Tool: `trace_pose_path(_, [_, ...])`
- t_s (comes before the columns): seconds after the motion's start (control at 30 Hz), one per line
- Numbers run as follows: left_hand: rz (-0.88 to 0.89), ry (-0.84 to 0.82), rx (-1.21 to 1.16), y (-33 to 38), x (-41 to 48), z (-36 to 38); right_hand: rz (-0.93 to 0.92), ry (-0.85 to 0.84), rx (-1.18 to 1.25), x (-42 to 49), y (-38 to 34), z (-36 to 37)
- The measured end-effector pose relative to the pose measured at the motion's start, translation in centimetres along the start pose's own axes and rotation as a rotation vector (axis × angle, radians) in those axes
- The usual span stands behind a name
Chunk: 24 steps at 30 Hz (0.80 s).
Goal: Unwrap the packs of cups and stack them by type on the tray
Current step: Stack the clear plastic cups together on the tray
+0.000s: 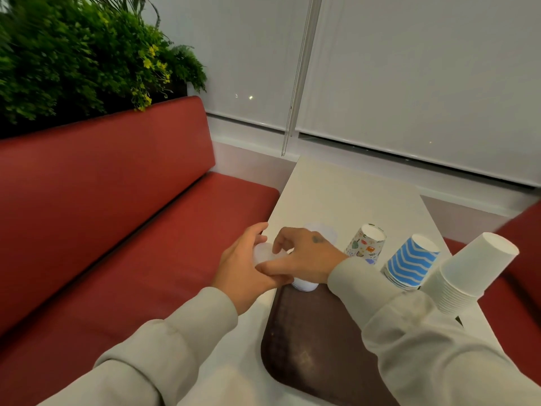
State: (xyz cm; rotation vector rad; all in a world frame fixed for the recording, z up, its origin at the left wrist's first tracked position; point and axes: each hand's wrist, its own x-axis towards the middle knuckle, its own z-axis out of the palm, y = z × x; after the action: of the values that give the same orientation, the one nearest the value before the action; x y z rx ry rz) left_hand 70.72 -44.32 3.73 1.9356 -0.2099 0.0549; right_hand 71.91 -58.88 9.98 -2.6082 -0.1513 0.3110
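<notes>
A dark brown tray (316, 341) lies on the white table. Both hands meet over its far left corner. My left hand (248, 268) grips a clear plastic cup (263, 253). My right hand (304, 253) curls its fingers round the same clear cups, with a short stack of them (304, 285) showing below on the tray's corner. To the right stand three upside-down stacks: patterned cups (366, 243), blue-and-white zigzag cups (409, 262) and plain white cups (468, 268). My right sleeve hides their bases.
The white table (345, 197) runs away toward a window with drawn blinds. A red bench (117, 215) sits along the left, with green plants (73, 60) behind its backrest. Another red seat edge (521, 259) shows at the right.
</notes>
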Motion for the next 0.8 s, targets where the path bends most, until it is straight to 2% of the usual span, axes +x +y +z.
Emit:
trace_pose_path(0.17, [0.017, -0.036, 0.013, 0.4, -0.5, -0.5, 0.013, 0.018, 0.024, -0.6, -0.6, -0.2])
trace_pose_path(0.63, [-0.007, -0.004, -0.055, 0.0, -0.2, -1.1, 0.007, 0.029, 0.131, -0.5, -0.1, 0.1])
trace_pose_path(0.8, [-0.006, 0.002, -0.053, -0.6, 0.1, -0.7, 0.008, 0.094, 0.167, 0.2, 0.4, 0.1])
